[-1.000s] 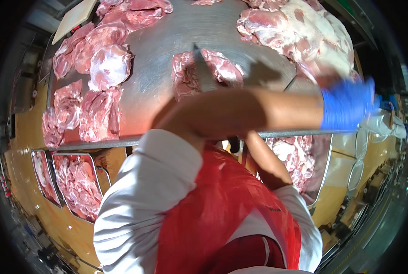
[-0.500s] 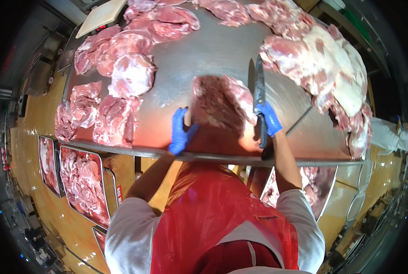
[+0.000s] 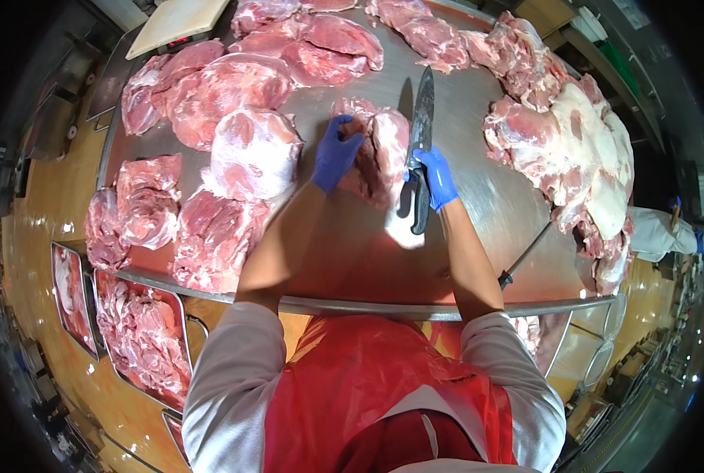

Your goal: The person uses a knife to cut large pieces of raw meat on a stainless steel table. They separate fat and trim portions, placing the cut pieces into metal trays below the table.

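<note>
A cut of raw meat [image 3: 382, 146] lies on the metal table in front of me. My left hand [image 3: 337, 154], in a blue glove, is over its left edge with thumb and forefinger apart; whether the fingertips press into the meat I cannot tell. In my blue-gloved right hand [image 3: 438, 178] is a long butcher knife [image 3: 423, 114], gripped near the top of its black handle. Its blade points away from me, just right of the meat, and the handle's end sticks out toward me.
Boned meat pieces [image 3: 253, 154] cover the table's left side. A large skin-on cut [image 3: 592, 150] lies right. A sharpening steel [image 3: 525, 256] rests near the front edge. Trays of meat [image 3: 143, 335] stand lower left. A scale [image 3: 180, 27] sits far left; another person's white sleeve [image 3: 655, 234] shows right.
Both hands have moved away from me over the table, the left one onto the meat's edge. The knife has shifted left with my right hand. The meat's sides now stand closer together.
</note>
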Demonstrator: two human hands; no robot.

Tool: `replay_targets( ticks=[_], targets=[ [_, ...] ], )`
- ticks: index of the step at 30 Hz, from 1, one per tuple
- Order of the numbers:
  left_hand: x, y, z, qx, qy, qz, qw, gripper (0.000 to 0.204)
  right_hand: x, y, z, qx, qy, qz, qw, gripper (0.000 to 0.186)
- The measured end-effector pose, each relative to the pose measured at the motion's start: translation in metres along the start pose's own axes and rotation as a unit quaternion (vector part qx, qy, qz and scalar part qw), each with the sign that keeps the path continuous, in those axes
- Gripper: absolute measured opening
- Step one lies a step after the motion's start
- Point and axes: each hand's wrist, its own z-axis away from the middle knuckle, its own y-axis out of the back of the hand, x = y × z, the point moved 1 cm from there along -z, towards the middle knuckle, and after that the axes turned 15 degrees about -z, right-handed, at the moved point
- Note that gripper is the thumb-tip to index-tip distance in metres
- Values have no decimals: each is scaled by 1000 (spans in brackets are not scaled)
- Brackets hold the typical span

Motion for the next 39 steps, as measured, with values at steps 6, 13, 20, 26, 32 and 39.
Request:
replay_targets(
  ticks=[6, 13, 20, 26, 32, 39],
  targets=[
    [-46, 49, -38, -90, 56, -45, 993, 24, -17, 9, -51, 43, -68, 186, 979, 21],
    [-85, 47, -44, 235, -32, 27, 971, 49, -59, 9, -101, -63, -24, 209, 976, 19],
    [-10, 7, -30, -212, 268, 386, 857, 70, -29, -4, -105, -119, -133, -51, 983, 38],
    [-37, -13, 12, -121, 184, 402, 888, 72, -27, 10, -40, -114, -132, -97, 980, 55],
    [-35, -23, 19, -48, 86, 153, 983, 73, -69, 26, -8, -174, -84, -135, 972, 61],
    [50, -5, 15, -201, 11, 609, 767, 71, -142, -12, -1, -220, 16, -133, 966, 67]
  ],
)
